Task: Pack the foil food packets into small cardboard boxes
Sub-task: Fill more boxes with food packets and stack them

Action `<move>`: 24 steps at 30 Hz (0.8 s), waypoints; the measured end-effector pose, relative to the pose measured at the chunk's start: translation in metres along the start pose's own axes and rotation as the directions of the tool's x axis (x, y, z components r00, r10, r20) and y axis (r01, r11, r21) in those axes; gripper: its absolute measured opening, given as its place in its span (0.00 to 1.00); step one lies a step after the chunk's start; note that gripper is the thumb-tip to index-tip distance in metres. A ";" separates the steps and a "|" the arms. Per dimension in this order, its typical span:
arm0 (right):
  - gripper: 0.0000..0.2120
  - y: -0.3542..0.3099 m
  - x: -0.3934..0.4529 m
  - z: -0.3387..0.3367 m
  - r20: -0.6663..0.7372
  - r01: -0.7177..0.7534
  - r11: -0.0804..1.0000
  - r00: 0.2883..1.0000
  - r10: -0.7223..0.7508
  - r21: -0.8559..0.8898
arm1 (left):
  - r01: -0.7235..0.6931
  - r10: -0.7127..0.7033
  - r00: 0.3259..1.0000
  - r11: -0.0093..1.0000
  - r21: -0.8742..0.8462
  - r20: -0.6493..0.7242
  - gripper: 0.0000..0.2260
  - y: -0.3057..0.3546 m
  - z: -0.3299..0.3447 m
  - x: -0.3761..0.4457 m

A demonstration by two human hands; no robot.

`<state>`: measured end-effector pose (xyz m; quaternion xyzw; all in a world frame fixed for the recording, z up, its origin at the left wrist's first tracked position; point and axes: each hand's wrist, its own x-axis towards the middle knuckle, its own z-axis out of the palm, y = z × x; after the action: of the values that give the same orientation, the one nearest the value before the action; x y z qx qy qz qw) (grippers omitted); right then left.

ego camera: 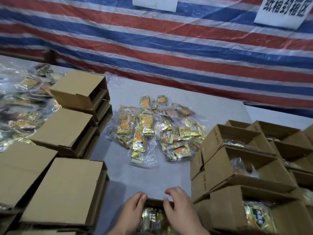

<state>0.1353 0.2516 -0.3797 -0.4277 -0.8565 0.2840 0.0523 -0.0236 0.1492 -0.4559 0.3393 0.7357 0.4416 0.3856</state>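
2 hands work at the near edge of the desk [211, 106]. The left hand [133, 211] and the right hand [181, 211] both rest over 1 small open cardboard box [158, 200], fingers loosely curled over its far rim; neither grip pinches anything that I can make out, though the fingertips are partly blurred. Gold foil packets inside the box [152, 217] show between the 2 wrists.

Further back, in the middle of the grey desk, lies a loose heap of foil packets [155, 131], gold with orange prints, many of them in clear plastic bags; they overlap too much to count, but there are well over 10.

On the left stand empty cardboard boxes [71, 129] stacked with their bottoms up, at least 4 stacks visible. Behind them sprawls a second pile of bagged packets [22, 102], blurred.

On the right are filled open boxes [237, 167], flaps up, at least 6, with packets visible inside; the nearest stands just beside the right hand.

A red, white and blue striped tarp [169, 48] hangs behind, bearing 2 white paper signs [284, 11].
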 end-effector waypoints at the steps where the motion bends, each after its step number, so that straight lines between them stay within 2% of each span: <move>1: 0.16 0.004 0.001 0.001 0.063 -0.007 0.996 0.998 0.013 -0.094 | 0.005 -0.005 1.000 1.000 0.006 -0.006 0.08 -0.001 0.001 -0.001; 2: 0.19 0.007 0.002 0.003 0.126 -0.022 0.980 0.991 0.048 -0.199 | 0.010 -0.010 1.000 1.000 0.014 -0.007 0.08 -0.001 0.001 -0.002; 4: 0.21 0.010 0.003 0.008 0.162 -0.016 0.934 0.984 0.079 -0.358 | 0.020 -0.021 1.000 0.999 0.043 0.006 0.07 0.002 0.000 -0.003; 8: 0.24 0.012 0.003 0.018 0.150 -0.047 0.905 0.981 0.121 -0.423 | 0.048 -0.050 0.999 0.985 0.165 0.010 0.06 0.017 -0.007 0.001; 11: 0.24 0.011 0.011 0.012 0.136 -0.089 0.932 0.980 0.145 -0.351 | 0.042 -0.034 0.999 0.978 0.205 -0.040 0.06 0.045 -0.014 0.026; 14: 0.20 0.009 0.028 -0.007 0.065 -0.128 0.975 0.988 0.142 -0.182 | 0.024 0.019 0.991 0.949 0.314 -0.135 0.17 0.085 -0.020 0.087; 16: 0.18 0.007 0.044 -0.021 0.019 -0.166 0.985 0.986 0.167 -0.044 | 0.072 -0.011 0.983 0.940 0.334 -0.183 0.22 0.110 -0.023 0.133; 21: 0.15 0.007 0.086 -0.045 -0.094 -0.272 0.948 0.952 0.290 0.163 | 0.155 -0.079 0.979 0.886 0.436 -0.187 0.40 0.141 -0.021 0.239; 24: 0.13 0.012 0.096 -0.042 -0.108 -0.312 0.919 0.933 0.345 0.242 | 0.205 -0.117 0.974 0.820 0.535 -0.193 0.45 0.136 -0.010 0.287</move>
<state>0.0968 0.3487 -0.3659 -0.5769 -0.7293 0.3495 0.1144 -0.1458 0.4382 -0.4056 0.3379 0.8846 0.2013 0.2507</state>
